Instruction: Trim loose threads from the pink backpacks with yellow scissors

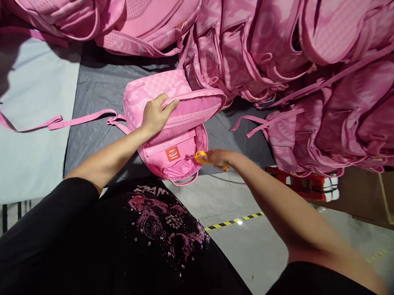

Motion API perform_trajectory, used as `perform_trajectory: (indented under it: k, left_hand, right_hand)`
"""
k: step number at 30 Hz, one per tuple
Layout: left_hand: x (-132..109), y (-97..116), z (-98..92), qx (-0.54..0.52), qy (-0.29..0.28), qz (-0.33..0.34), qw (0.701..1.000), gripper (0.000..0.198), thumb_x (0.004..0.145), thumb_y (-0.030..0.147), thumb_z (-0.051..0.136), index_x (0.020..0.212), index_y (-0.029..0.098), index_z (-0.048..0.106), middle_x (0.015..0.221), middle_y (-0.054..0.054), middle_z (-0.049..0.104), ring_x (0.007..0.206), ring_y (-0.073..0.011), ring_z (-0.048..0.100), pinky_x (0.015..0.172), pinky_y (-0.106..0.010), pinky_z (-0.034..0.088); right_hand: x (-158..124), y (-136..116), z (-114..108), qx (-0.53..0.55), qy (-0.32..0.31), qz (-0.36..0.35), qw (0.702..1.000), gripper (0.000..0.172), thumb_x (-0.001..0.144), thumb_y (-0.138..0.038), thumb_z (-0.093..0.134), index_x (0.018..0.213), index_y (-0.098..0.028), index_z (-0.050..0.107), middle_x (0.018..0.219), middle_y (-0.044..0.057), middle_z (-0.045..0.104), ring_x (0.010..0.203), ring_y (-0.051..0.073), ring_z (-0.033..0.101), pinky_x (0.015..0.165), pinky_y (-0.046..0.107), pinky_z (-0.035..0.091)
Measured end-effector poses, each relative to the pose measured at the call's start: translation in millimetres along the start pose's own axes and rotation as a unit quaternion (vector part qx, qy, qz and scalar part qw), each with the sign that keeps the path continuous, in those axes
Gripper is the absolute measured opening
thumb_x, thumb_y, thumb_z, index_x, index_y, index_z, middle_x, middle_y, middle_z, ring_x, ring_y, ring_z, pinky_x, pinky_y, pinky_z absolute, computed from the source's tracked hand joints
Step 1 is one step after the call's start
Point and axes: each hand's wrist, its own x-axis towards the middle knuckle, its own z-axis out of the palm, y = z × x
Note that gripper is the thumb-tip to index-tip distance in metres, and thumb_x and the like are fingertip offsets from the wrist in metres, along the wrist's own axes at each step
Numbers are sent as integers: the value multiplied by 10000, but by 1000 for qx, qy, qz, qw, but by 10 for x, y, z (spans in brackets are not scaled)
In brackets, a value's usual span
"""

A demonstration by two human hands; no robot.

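A small pink patterned backpack point(154, 89) lies open on the grey table cover, its mouth towards me. My left hand point(158, 114) is closed on the raised edge of its front panel and holds the panel up. Inside shows a pink lining with a red label point(173, 153). At the bag's right rim, my right hand point(218, 158) is wrapped round the orange handles of scissors point(201, 157). The blades point left into the opening, over the lining and right of the label. A pink strap point(81, 119) stretches left from the bag.
Many pink backpacks point(236, 47) are piled along the back and right of the table point(97, 83). A pale cover point(26, 155) lies on the left. Below right are a red crate point(315, 183), a cardboard box point(364, 193) and yellow-black floor tape point(235, 221).
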Motion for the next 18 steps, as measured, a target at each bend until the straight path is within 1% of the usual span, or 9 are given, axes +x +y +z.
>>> perform_trajectory:
  k: [2, 4, 6, 8, 10, 11, 13, 15, 18]
  left_hand:
    - [-34, 11, -11, 12, 6, 3, 1000, 464, 834, 656, 621, 724, 210, 548, 599, 16, 486, 653, -162, 547, 604, -289, 370]
    - [-88, 30, -24, 35, 8, 27, 999, 408, 864, 625, 604, 875, 217, 600, 736, -13, 587, 767, -185, 601, 682, -305, 429]
    - [-142, 34, -29, 64, -11, 83, 994, 390, 913, 583, 558, 1057, 223, 605, 950, -58, 645, 940, -214, 624, 815, -348, 465]
    - [-174, 7, -22, 97, -48, 151, 983, 396, 969, 529, 483, 1196, 218, 571, 1171, -98, 617, 1149, -246, 574, 969, -418, 431]
    - [-186, -43, -10, 137, -99, 204, 964, 395, 1012, 471, 410, 1271, 201, 540, 1320, -109, 552, 1301, -260, 475, 1077, -488, 342]
    - [-192, -68, -8, 158, -134, 225, 952, 384, 1029, 437, 379, 1281, 195, 537, 1352, -103, 538, 1332, -255, 442, 1101, -511, 306]
    - [-242, -90, -16, 197, -223, 257, 919, 359, 1053, 357, 324, 1259, 185, 561, 1341, -87, 565, 1322, -228, 445, 1108, -516, 294]
    - [-388, -60, -41, 228, -310, 282, 879, 361, 1056, 269, 293, 1225, 174, 597, 1294, -87, 614, 1271, -203, 489, 1082, -473, 341]
    - [-836, 33, -55, 224, -394, 327, 829, 326, 1019, 169, 349, 1151, 167, 647, 1239, -109, 656, 1180, -191, 554, 1022, -402, 407]
  right_hand:
    - [-23, -15, 39, 88, -94, 17, 992, 402, 723, -530, 805, 659, -194, 596, 405, -44, 442, 290, 90, 362, 327, 215, 264]
    - [-47, -83, 95, 135, -147, 6, 980, 404, 746, -546, 786, 688, -194, 596, 411, -53, 428, 292, 79, 350, 319, 203, 266]
    - [-87, -223, 152, 103, -150, -19, 983, 418, 810, -577, 716, 726, -189, 586, 423, -53, 422, 294, 77, 356, 328, 207, 290]
    - [-160, -423, 193, 22, -148, -29, 988, 411, 887, -579, 618, 789, -182, 584, 446, -51, 433, 310, 87, 385, 361, 222, 336]
    - [-261, -639, 198, -102, -162, -20, 981, 416, 947, -563, 521, 878, -161, 599, 492, -31, 479, 360, 108, 443, 422, 242, 391]
    - [-316, -739, 182, -171, -151, -10, 974, 442, 963, -561, 483, 920, -140, 611, 526, -7, 512, 399, 124, 482, 457, 254, 414]
    - [-422, -903, 105, -281, -80, 15, 956, 520, 977, -563, 431, 977, -84, 634, 602, 56, 571, 486, 162, 555, 519, 277, 442]
    - [-510, -1020, -19, -327, -29, 22, 944, 576, 990, -558, 378, 1008, -50, 648, 643, 95, 592, 549, 191, 591, 552, 290, 452]
    - [-599, -1154, -228, -337, -56, -5, 940, 563, 1001, -543, 361, 974, -67, 660, 612, 75, 562, 558, 189, 571, 555, 294, 446]
